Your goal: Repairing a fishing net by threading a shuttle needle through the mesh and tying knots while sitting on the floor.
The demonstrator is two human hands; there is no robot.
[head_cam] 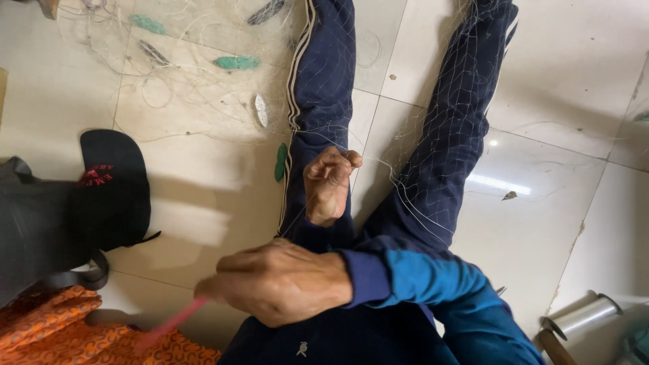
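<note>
A fine, pale fishing net [412, 169] lies draped over my two outstretched legs in dark blue track trousers [446, 135]. My left hand [328, 182] is raised between the legs, fingers pinched shut on strands of the net. Nearer to me, my right hand [277, 280], in a blue sleeve that reaches across from the right, is closed on a thin pink netting needle [165, 328]. The needle points down and left, over the orange cloth.
Green and grey floats [236, 63] lie tangled in loose net on the tiled floor [568, 81] at the upper left. A black cap [115, 182] and a grey bag [30, 223] sit at the left, above an orange patterned cloth [61, 331]. At the lower right stands a spool of clear line [581, 314].
</note>
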